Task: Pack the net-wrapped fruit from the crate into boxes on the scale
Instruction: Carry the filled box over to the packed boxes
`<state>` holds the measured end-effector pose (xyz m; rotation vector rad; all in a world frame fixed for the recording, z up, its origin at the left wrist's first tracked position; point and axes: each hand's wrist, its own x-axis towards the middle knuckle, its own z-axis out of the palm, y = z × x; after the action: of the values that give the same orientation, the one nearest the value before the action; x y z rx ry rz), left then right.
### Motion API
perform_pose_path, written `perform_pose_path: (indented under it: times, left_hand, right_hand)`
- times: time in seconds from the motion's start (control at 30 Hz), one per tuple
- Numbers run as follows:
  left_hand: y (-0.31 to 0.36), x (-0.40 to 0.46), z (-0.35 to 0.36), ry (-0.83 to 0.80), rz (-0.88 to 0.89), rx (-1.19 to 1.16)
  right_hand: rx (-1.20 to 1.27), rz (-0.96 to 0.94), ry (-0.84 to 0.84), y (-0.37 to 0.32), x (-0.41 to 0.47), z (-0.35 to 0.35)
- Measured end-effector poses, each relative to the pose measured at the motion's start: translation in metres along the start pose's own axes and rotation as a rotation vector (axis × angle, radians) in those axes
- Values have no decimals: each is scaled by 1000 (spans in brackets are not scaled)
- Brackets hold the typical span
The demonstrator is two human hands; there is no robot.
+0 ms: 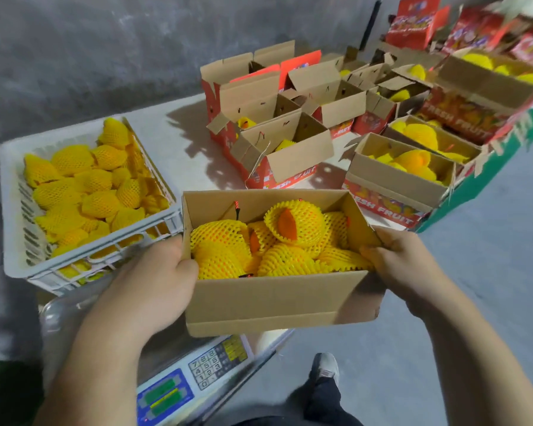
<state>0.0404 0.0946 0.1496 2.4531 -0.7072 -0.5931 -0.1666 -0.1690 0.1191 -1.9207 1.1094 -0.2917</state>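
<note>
Both hands, left [154, 281] and right [403, 265], gripped the ends of a fruit-filled box [277, 299] above the scale [197, 379], beside the crate [22, 241].

One crate [13, 192] of netted fruit [71, 161], too many to count. One scale [194, 373]. One held box [277, 299]; two hands.

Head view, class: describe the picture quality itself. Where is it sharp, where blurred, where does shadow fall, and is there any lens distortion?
Head view: sharpest on the held box and its net-wrapped fruit; the red boxes at top right smear with motion blur; open boxes cast hard shadows on the pale table; the scale sits dim; wide-angle bending bows the crate and the forearms.
</note>
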Motion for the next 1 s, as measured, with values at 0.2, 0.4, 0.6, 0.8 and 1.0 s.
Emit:
perform_pose_path:
  times: [0.2, 0.4, 0.6, 0.8, 1.0]
  left_hand:
    - [80, 93, 88, -194, 22, -133]
    - [158, 186, 162, -259, -11, -160]
    - [226, 302, 213, -136, 184, -50]
    - [253, 314, 309, 232, -260, -292]
    - [279, 246, 374, -137, -690, -990]
  right_hand:
    - [43, 64, 63, 73, 94, -77]
    - [136, 128, 32, 135, 191, -135]
    - [443, 385, 94, 177, 234, -131]
    - [48, 295, 76, 186, 253, -106]
    - [-562, -147, 160, 169, 316, -124]
